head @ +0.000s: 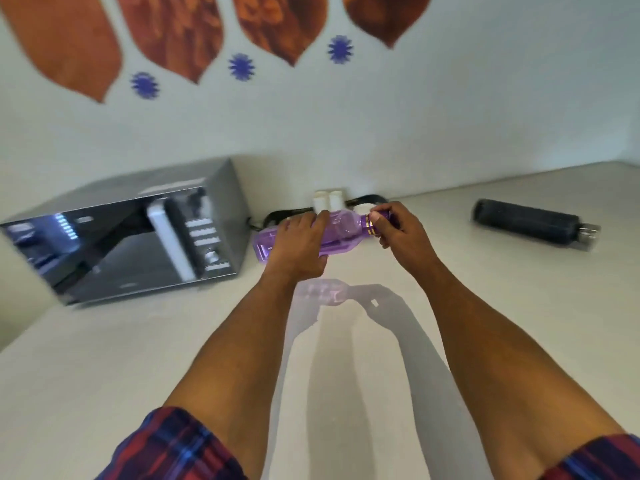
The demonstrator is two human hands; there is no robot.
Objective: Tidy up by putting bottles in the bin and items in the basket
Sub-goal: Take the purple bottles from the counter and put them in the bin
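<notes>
Head view. Item: purple bottle (341, 233), held above the counter (450, 323), long axis running left to right, cap end pointing right. Your left hand (299, 244) wraps the body; your right hand (398, 230) pinches the cap. Second item: black bottle (530, 223), lying well right, nearer your right hand.

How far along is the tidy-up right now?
No bin or basket is in view, so nothing shows as done. In hand: the purple bottle is held sideways above the counter, left hand on its body, right hand at the cap end. Left: the black bottle lies on its side on the counter.
</notes>
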